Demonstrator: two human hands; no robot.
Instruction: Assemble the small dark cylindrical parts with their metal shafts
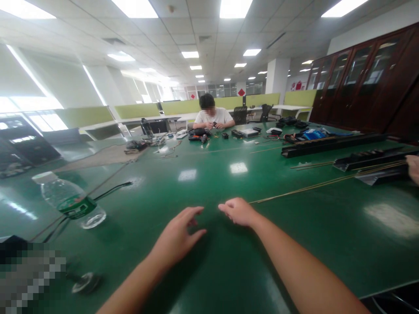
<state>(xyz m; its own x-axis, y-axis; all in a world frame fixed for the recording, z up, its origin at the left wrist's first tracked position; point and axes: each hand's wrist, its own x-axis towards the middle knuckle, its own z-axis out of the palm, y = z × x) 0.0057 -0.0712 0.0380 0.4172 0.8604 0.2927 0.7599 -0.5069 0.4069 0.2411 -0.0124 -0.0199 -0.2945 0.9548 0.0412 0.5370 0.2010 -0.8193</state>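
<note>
My left hand [180,232] is over the near part of the green table [212,179], thumb and fingers apart, with nothing seen between them. Close to its right, my right hand [240,212] is closed, its fingers curled together and pointing left. Whether anything small is pinched in it cannot be made out. Thin brass-coloured rods [303,188] run from just behind my right wrist toward the right edge, across a black metal channel [381,175]. Another person's hand [413,168] is at that edge, partly cut off.
A clear water bottle [70,203] lies tilted at the left, beside a black cable [113,190]. More black channels [327,146] and a blue bundle [314,134] occupy the right side. Across the table sits a person [212,117] among tools and small parts.
</note>
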